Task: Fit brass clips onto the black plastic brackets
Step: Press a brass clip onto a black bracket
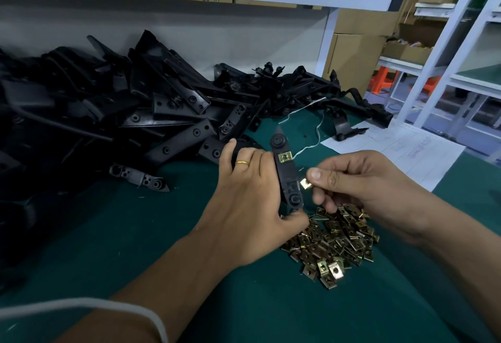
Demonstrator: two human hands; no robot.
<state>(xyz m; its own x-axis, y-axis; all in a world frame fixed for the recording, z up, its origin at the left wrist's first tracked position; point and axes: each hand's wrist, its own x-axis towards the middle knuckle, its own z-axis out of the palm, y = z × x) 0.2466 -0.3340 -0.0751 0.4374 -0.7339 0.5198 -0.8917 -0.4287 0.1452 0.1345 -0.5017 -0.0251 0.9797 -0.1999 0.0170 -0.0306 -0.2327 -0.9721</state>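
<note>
Bracket: a black plastic bracket point(285, 173) stood nearly upright above the green worktop point(135, 234), a round boss at each end.
Fitted clip: one brass clip point(284, 157) already sat on the bracket's upper half.
Left hand: the left hand point(252, 201), a gold ring point(242, 163) on one finger, held the bracket from the side, its grip curled round the lower end.
Right hand: the right hand point(360, 185) pinched a second brass clip point(305, 183) between thumb and fingers, just beside the bracket's lower half.
Clip supply: a loose heap of brass clips point(333, 242) lay on the worktop under both hands.
Bracket stock: a pile of black brackets point(135, 104) spread along the back of the worktop.
Paper: a printed sheet point(393, 150) lay to the right, beyond the right hand.
</note>
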